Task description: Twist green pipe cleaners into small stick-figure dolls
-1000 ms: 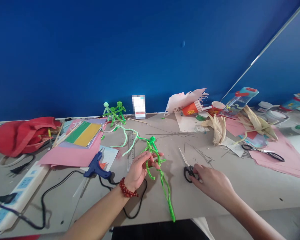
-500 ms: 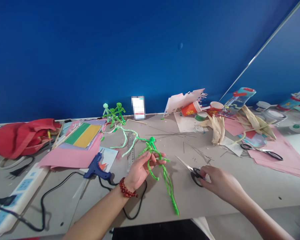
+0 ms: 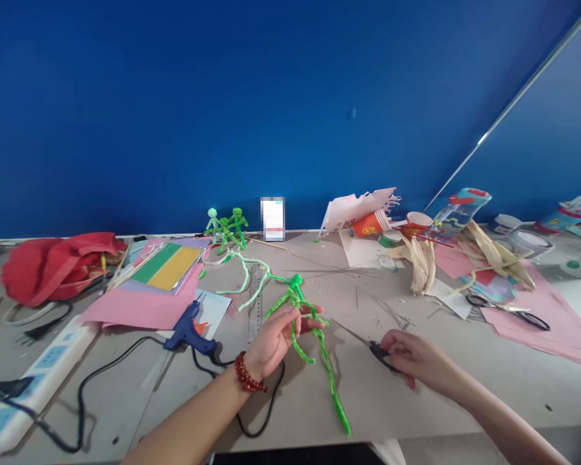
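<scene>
My left hand (image 3: 275, 337), with a red bead bracelet at the wrist, pinches a green twisted figure (image 3: 296, 284) made of fuzzy-looking cord. Its round head points away from me, and a long leg hangs down toward the table's front edge. A pale green strand (image 3: 256, 300) trails from its side over the ruler. In my right hand (image 3: 409, 355) is a pair of scissors (image 3: 378, 351), gripped by the black handles. The blades look closed and point left toward the figure, a short way apart from it. Several small green figures (image 3: 226, 227) stand by the wall.
Left lie a blue glue gun (image 3: 190, 332) with its black cable, a white power strip (image 3: 43, 381), pink paper (image 3: 140, 307) and a red bag (image 3: 53, 265). Thin wires (image 3: 385, 307) lie mid-table. Right are orange cups (image 3: 372, 223), dried husks (image 3: 419, 265) and other scissors (image 3: 508, 309).
The scissors have been turned and lifted in my right hand, their tip shifting left toward the figure. My left hand keeps its hold. The whole view has shifted slightly.
</scene>
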A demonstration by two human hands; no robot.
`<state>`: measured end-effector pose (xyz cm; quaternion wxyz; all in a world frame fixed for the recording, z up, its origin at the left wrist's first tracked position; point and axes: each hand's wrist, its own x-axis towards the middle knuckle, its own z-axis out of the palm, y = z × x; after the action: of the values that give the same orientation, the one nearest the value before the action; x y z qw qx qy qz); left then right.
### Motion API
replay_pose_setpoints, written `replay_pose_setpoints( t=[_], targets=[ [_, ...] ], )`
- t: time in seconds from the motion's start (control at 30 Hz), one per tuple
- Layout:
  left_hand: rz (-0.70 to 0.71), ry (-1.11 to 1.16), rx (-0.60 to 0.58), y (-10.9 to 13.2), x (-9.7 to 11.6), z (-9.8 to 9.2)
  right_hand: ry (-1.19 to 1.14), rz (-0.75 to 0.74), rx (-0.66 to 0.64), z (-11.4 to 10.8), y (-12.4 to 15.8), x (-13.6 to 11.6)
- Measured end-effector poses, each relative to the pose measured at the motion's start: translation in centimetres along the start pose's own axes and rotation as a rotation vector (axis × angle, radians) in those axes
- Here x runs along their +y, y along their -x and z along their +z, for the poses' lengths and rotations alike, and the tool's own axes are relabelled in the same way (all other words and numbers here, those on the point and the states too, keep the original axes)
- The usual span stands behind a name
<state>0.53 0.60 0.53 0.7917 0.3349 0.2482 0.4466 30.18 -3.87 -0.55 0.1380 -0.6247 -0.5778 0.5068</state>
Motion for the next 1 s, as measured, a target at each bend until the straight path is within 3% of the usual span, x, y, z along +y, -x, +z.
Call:
replay_pose_setpoints(
  t=[0.1, 0.23, 0.4, 1.0],
  targets=[
    [0.007, -0.023, 0.006, 0.0, -0.1, 0.0, -0.359, -0.062, -0.193, 0.5, -0.1, -0.4],
    [0.023, -0.064, 0.016, -0.1, -0.2, 0.0, -0.348, -0.127, -0.316, 1.8, 0.2, -2.9],
    [0.012, -0.108, -0.001, 0.0, -0.1, 0.2, -0.252, -0.13, -0.331, 2.7, -0.7, -5.2],
    [-0.121, -0.332, -0.19, 0.4, -0.9, 0.1, -0.167, -0.19, -0.425, 3.1, -3.3, -7.5]
  ],
)
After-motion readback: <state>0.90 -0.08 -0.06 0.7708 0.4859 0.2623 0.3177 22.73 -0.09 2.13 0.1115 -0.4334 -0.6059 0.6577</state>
